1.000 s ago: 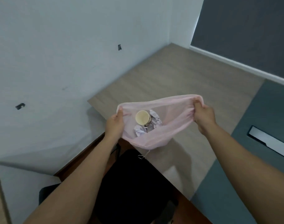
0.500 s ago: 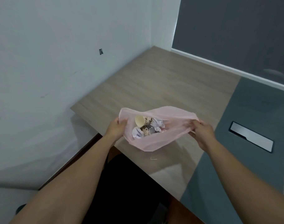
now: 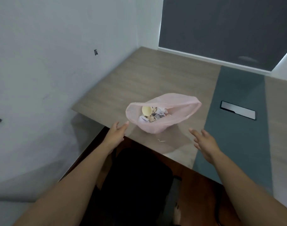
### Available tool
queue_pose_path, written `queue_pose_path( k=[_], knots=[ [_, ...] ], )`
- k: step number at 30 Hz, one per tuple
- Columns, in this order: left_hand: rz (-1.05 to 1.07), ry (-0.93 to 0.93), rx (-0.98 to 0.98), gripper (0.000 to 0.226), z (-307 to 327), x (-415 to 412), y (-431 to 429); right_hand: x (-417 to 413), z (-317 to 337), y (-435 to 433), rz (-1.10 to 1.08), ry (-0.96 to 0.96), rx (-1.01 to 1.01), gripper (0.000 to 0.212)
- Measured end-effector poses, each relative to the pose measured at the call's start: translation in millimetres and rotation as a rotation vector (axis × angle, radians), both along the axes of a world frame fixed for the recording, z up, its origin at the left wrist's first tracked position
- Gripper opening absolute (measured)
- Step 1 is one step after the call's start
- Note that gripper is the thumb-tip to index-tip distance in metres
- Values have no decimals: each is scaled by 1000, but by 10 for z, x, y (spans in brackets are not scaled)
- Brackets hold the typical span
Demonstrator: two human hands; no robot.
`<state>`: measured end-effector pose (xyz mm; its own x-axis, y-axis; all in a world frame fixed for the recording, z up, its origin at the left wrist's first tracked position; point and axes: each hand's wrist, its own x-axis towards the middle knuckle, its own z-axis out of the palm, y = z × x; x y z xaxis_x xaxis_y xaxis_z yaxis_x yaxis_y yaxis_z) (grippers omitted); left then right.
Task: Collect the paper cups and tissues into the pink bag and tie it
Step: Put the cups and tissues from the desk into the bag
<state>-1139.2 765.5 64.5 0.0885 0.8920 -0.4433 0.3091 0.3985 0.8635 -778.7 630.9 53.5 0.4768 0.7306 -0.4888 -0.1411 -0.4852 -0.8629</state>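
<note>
The pink bag (image 3: 180,110) rests on the wooden table (image 3: 155,82) with its mouth gaping open toward me. Inside it lie a cream paper cup (image 3: 147,110) on its side and crumpled white tissues (image 3: 159,114). My left hand (image 3: 117,131) hovers just below and left of the bag, fingers apart, holding nothing. My right hand (image 3: 203,141) is below and right of the bag, also spread and empty. Neither hand touches the bag.
A small scrap (image 3: 160,140) lies on the table near its front edge. A teal strip (image 3: 234,119) runs across the table with a metal cable hatch (image 3: 238,110). A black chair (image 3: 136,181) stands below the table edge. A white wall (image 3: 49,62) borders the left.
Both hands have let go of the bag's rim and drawn back toward me. The bag now rests on the table unheld, its mouth still open.
</note>
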Motion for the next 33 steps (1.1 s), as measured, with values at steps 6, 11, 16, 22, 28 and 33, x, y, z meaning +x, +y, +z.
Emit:
queue_pose_path(
  k=[6,11,16,22,28,33],
  knots=[
    [-374,228,152,75,-3,-1014,-830,-1263,-36,-871,107,-97,-74,81],
    [-737,393,239,47,-201,-1773,-1500,-2382,-145,-1526,491,-232,-146,31],
    [-1066,623,248,45,-549,-2279,-1891,-3406,-440,-1921,717,-327,-263,41],
    [-1065,848,479,47,-961,-2592,-2337,-4211,-761,-2333,802,-795,-337,61],
    [-880,849,670,37,-1090,-2472,-2400,-4166,-845,-2388,716,-1104,-310,58],
    [-855,794,693,26,-1165,-2344,-2293,-4010,-924,-2267,651,-1103,-324,56]
  ],
)
